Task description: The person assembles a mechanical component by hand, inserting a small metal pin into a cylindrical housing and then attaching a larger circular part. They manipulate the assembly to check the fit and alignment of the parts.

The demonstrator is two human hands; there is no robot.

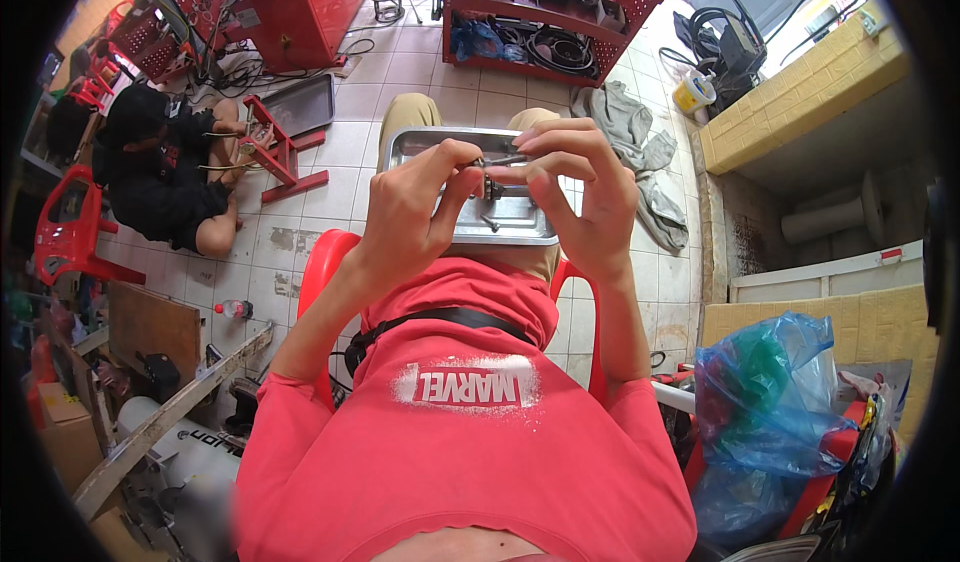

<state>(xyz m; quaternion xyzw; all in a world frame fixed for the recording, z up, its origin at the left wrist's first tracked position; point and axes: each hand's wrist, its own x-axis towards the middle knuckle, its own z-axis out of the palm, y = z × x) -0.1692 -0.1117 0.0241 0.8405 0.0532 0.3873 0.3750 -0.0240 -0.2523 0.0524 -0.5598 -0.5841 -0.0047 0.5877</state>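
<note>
Both my hands are raised above a shallow metal tray (470,234) resting on my lap. My left hand (412,197) is closed, thumb and forefinger pinching a small dark metal part (488,186) whose exact kind I cannot make out. From the other side my right hand (590,187) reaches toward it, fingers bent and apart, one fingertip at or close to the part's top. No object shows between its thumb and fingers. Inside the tray lie a few small metal pieces (491,223), and a thin grey rod (506,159) shows behind the fingers.
A red tool cart (545,27) stands ahead. To the left, a person in black (170,167) sits on the floor by a red metal stand (290,157). Grey cloth (640,142) lies on the tiles at right. A blue plastic bag (765,392) is close on my right.
</note>
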